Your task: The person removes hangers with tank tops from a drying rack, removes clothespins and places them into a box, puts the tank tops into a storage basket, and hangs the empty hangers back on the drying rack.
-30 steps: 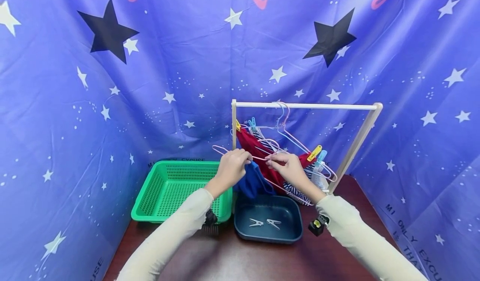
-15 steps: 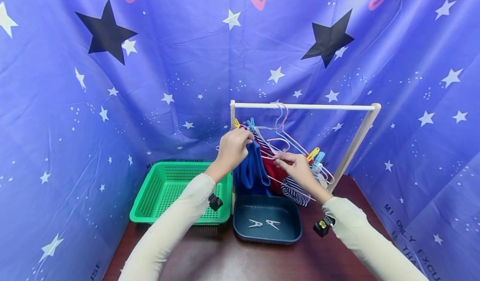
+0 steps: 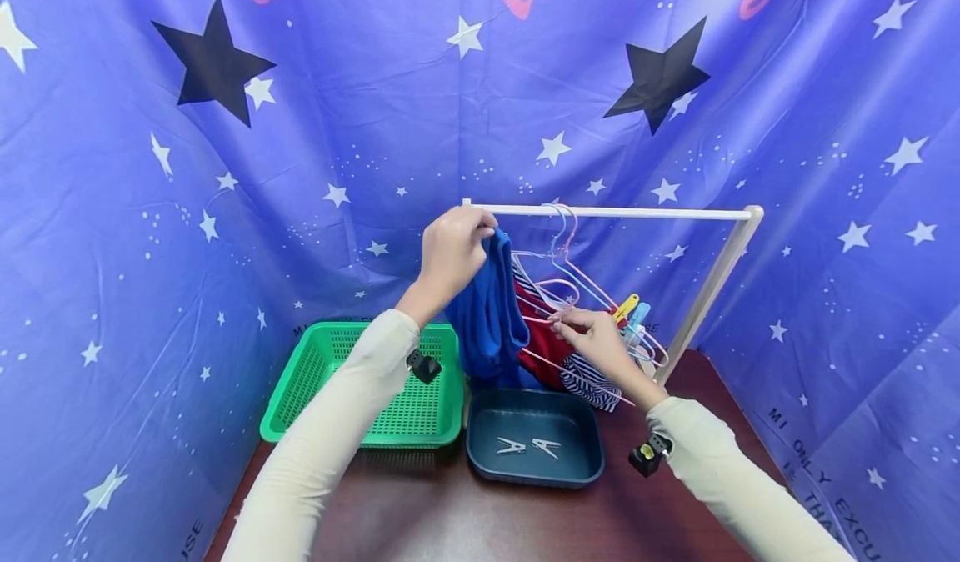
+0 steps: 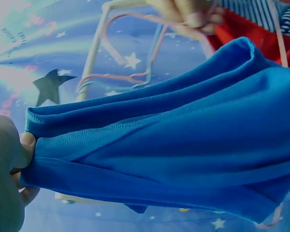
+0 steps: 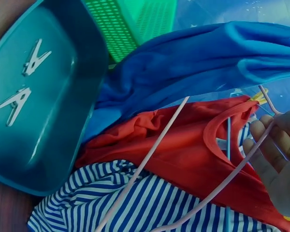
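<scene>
My left hand (image 3: 450, 249) pinches a blue garment (image 3: 487, 320) by its ribbed edge and holds it up near the left end of the rack's bar. Folds of cloth hang down from those fingers, and in the left wrist view the ribbed opening is stretched out sideways. Between thumb and fingers, my right hand (image 3: 596, 341) holds a pink hanger (image 5: 143, 164), seen in front of a red garment (image 5: 183, 135) and a striped one (image 5: 87, 193). The blue cloth hides the hanger's left end in the head view.
A white-barred rack (image 3: 660, 213) bears hangers with the red and striped clothes, held by yellow (image 3: 626, 308) and blue clothespins. In front stands a dark tray (image 3: 534, 480) with two pale clothespins (image 3: 512, 446). A green basket (image 3: 273, 403) is to the left.
My left hand has risen and moved left, lifting the blue garment so more of it hangs open. The right hand has shifted slightly right with the hanger, then stayed nearly still.
</scene>
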`<state>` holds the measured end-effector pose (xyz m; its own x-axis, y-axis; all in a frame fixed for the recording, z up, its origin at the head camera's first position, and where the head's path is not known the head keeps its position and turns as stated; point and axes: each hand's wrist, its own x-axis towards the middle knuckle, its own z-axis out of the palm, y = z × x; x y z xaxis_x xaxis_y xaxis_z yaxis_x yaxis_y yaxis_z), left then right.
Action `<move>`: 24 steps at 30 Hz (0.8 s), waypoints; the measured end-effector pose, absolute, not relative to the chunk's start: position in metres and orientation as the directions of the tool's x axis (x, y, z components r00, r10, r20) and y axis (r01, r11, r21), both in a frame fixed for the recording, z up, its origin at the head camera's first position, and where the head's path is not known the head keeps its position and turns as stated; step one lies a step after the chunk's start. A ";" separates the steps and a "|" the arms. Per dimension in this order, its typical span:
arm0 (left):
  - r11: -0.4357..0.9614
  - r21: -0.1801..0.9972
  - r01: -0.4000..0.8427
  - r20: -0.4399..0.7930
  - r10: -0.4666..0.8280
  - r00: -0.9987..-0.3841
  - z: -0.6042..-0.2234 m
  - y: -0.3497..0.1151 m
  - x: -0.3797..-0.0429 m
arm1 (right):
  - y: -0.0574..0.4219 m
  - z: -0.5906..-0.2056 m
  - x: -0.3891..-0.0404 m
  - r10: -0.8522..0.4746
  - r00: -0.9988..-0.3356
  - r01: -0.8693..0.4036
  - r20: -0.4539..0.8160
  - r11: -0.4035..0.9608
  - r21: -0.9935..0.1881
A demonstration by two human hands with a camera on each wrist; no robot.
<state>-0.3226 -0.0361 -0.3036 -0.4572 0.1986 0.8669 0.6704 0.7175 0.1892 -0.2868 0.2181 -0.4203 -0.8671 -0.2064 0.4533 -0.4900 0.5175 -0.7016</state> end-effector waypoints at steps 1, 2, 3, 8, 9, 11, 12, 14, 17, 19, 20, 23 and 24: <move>0.716 0.204 0.668 0.860 0.196 -0.472 -0.299 -0.037 -0.323 | 0.218 -0.422 -0.287 -0.214 -0.863 -0.498 0.458 0.517 -0.696; 0.714 0.218 0.665 0.850 0.196 -0.488 -0.294 -0.039 -0.322 | 0.218 -0.423 -0.287 -0.219 -0.860 -0.504 0.462 0.516 -0.693; 0.713 0.233 0.661 0.838 0.197 -0.508 -0.289 -0.040 -0.322 | 0.218 -0.425 -0.287 -0.221 -0.856 -0.508 0.467 0.518 -0.688; 0.695 0.400 0.598 0.718 0.167 -0.676 -0.271 -0.046 -0.321 | 0.218 -0.431 -0.288 -0.227 -0.854 -0.515 0.468 0.501 -0.696; 0.687 0.449 0.572 0.681 0.151 -0.716 -0.268 -0.048 -0.321 | 0.218 -0.431 -0.288 -0.226 -0.854 -0.514 0.468 0.501 -0.696; 0.675 0.532 0.512 0.610 0.114 -0.784 -0.263 -0.050 -0.321 | 0.219 -0.433 -0.287 -0.224 -0.853 -0.516 0.471 0.502 -0.695; 0.668 0.565 0.485 0.579 0.098 -0.809 -0.261 -0.051 -0.322 | 0.219 -0.433 -0.287 -0.223 -0.852 -0.517 0.473 0.501 -0.695; 0.660 0.614 0.433 0.525 0.068 -0.849 -0.258 -0.053 -0.322 | 0.219 -0.434 -0.286 -0.227 -0.848 -0.523 0.478 0.495 -0.693; 0.654 0.650 0.388 0.480 0.043 -0.876 -0.256 -0.055 -0.324 | 0.220 -0.436 -0.287 -0.233 -0.847 -0.527 0.478 0.488 -0.696; 0.644 0.667 0.373 0.466 0.029 -0.884 -0.254 -0.057 -0.324 | 0.221 -0.437 -0.287 -0.233 -0.852 -0.520 0.469 0.478 -0.708; 0.637 0.675 0.371 0.466 0.022 -0.885 -0.253 -0.057 -0.324 | 0.221 -0.438 -0.287 -0.229 -0.857 -0.513 0.463 0.477 -0.714; 0.608 0.697 0.381 0.487 -0.011 -0.874 -0.247 -0.059 -0.323 | 0.221 -0.439 -0.286 -0.224 -0.863 -0.503 0.453 0.466 -0.728; 0.594 0.706 0.385 0.495 -0.026 -0.868 -0.245 -0.059 -0.322 | 0.221 -0.439 -0.285 -0.223 -0.863 -0.503 0.453 0.462 -0.730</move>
<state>-0.3222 -0.0591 -0.2447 -0.8683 -0.0260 0.4953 0.3851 0.5938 0.7064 -0.2850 0.2211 -0.4391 -0.8631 -0.2228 0.4532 -0.5028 0.4622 -0.7304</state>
